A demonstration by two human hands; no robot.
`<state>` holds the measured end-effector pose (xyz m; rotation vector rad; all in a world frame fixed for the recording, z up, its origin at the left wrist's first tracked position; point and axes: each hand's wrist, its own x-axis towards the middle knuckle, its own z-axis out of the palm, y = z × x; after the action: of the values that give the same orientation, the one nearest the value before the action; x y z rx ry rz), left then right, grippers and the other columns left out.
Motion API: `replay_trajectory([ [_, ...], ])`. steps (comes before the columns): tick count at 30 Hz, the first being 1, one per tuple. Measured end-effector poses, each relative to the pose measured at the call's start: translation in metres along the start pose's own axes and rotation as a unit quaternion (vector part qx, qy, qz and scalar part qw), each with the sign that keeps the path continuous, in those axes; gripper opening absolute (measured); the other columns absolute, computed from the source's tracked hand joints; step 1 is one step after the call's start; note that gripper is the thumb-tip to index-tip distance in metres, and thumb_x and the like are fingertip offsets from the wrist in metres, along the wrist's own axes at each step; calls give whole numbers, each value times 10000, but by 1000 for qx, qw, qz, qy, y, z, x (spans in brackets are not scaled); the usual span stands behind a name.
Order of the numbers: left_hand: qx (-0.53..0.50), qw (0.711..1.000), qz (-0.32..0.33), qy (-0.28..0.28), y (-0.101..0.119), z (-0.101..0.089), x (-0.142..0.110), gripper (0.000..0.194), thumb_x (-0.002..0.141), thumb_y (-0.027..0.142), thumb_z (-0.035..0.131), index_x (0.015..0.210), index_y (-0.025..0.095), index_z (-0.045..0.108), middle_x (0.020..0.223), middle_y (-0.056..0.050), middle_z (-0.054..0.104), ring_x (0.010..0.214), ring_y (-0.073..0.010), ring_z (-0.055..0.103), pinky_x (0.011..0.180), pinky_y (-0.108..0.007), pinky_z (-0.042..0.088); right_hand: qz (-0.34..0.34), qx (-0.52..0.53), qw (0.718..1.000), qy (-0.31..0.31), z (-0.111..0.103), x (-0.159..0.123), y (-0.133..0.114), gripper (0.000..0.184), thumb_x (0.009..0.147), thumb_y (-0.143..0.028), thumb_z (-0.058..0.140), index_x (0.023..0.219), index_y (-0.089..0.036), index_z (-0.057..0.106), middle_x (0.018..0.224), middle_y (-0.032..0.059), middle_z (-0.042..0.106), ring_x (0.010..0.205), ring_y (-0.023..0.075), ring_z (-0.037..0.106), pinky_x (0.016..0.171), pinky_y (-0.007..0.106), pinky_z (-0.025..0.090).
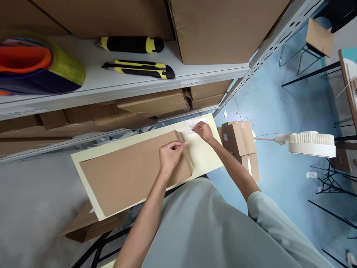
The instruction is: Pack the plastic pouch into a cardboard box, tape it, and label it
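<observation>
A long flat cardboard box (125, 167) lies closed on a pale yellow tabletop (205, 154). Over the box's right end is my left hand (170, 156), thumb and fingertips pinched together; whatever they hold, if anything, is too small to make out. To the right of the box, a white paper slip (198, 121) lies on the tabletop near its far edge. My right hand (203, 131) is closed in a pinch at that slip, its fingertips on the paper. The slip's near part is hidden under the fingers.
Two yellow-and-black utility knives (139, 69) and tape rolls (41, 67) rest on a shelf (95, 74) in front, with cardboard boxes above and below. Stacked boxes (241, 139) and a white fan (311, 144) stand to the right. An open carton (86, 227) is below left.
</observation>
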<state>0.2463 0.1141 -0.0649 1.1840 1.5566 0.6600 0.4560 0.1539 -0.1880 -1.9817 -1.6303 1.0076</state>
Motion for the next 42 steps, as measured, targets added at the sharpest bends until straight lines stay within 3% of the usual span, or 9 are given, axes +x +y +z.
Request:
replay_trajectory([
  [5,35,998,58,-13,0,5,8,380,849,579,754,771,210,806,684,-14,694,623,-163,568,632,-295,474,80,155,980,100,-26,-7,15,243,994,-452,719,917,-223,688,921,8,776,843,194,767,788,275,572],
  [9,72,989,110,-63,11,19,20,349,916,520,668,898,227,855,863,-48,802,734,-202,694,759,-331,536,124,243,952,138,-50,-14,36,285,973,-500,726,918,-232,646,785,-7,744,804,223,805,759,285,582],
  [13,143,980,124,-54,25,50,36,253,882,482,737,827,265,855,955,-47,847,765,-237,735,758,-362,527,140,252,944,160,-64,-21,53,325,968,-541,720,907,-232,639,737,-1,731,817,243,825,761,293,602],
  [17,249,961,113,-40,24,87,64,209,839,487,807,803,286,852,905,-59,847,816,-302,752,789,-403,529,160,227,946,170,-69,-25,63,322,966,-541,709,908,-230,650,775,16,765,821,240,821,761,295,603],
  [22,358,918,115,-123,2,124,106,282,968,356,608,1005,213,848,1096,-160,838,1017,-354,764,913,-451,552,194,195,943,185,-70,-24,74,272,970,-492,703,929,-225,676,787,16,785,810,233,812,792,299,584],
  [25,362,904,144,-175,-12,140,121,323,971,251,531,1078,163,823,1394,-200,750,1317,-368,679,1111,-475,510,212,191,941,182,-70,-23,80,248,972,-460,705,884,-231,675,773,10,783,816,236,811,834,314,584],
  [28,366,883,165,-243,-27,152,127,308,931,256,568,1079,151,817,1632,-153,597,1568,-368,472,1268,-462,402,225,205,936,177,-66,-22,85,253,962,-443,728,836,-234,662,737,17,780,813,244,811,841,327,593],
  [35,392,860,138,-296,-51,161,135,481,893,290,621,1296,63,750,1788,-179,367,1681,-404,268,1369,-430,235,250,282,910,174,-41,-15,92,335,925,-472,767,758,-229,607,690,22,761,687,210,804,648,256,596],
  [42,356,880,99,-299,-46,157,140,282,865,350,702,1057,172,809,1784,-133,393,1691,-345,277,1342,-399,271,316,323,842,295,-66,-61,119,436,949,-629,627,764,-255,503,640,26,695,639,201,750,575,260,581],
])
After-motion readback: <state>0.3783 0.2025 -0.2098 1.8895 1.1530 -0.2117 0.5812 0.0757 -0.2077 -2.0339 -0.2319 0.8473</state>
